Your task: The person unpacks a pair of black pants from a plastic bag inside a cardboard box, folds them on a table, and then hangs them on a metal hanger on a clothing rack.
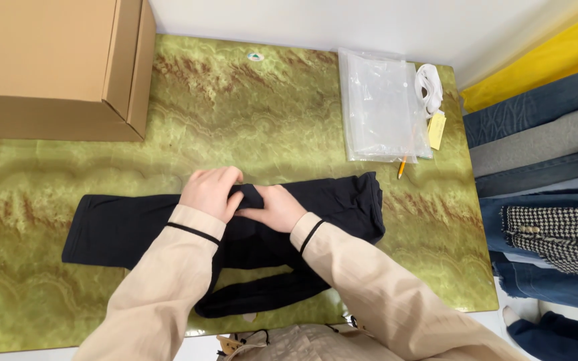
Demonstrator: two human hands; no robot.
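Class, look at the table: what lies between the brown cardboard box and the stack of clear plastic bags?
In the head view, only bare green marbled tabletop lies between brown cardboard box and clear plastic bags.

Green marbled table (249, 113): black garment (122, 227), cardboard box (55, 60), clear bags (379, 107), pencil (402, 167).

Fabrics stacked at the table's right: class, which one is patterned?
The black-and-white houndstooth piece, low in the stack; the yellow fabric, grey fabric and blue denim pieces look plain.

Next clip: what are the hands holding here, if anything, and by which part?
Both the left hand and the right hand grip the black garment lying on the green table, pinching a fold of cloth at its upper edge, near the middle.
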